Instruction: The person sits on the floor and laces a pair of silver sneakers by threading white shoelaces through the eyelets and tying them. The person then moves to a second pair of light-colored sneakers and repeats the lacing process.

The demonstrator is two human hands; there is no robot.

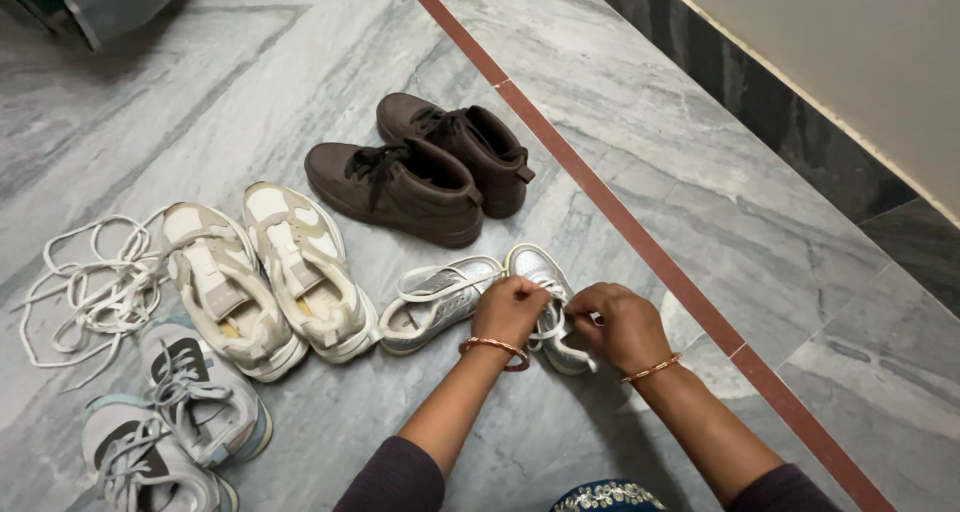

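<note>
Both hands, left hand (510,310) and right hand (622,324), pinch the white lace (552,324) over the silver shoe (545,272), fingers clamped; pulling evenly would probably seat it snug.

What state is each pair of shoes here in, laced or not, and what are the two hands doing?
Silver shoe under the hands: upright, lace being handled.
Other silver shoe: white lace lying loose across it.
Left hand: closed on the lace.
Right hand: closed on the lace.
Brown high-tops: laced, side by side.
Cream sneakers: no laces in them.
Loose white laces: tangled on the floor.
Grey sneakers: laced.
</note>
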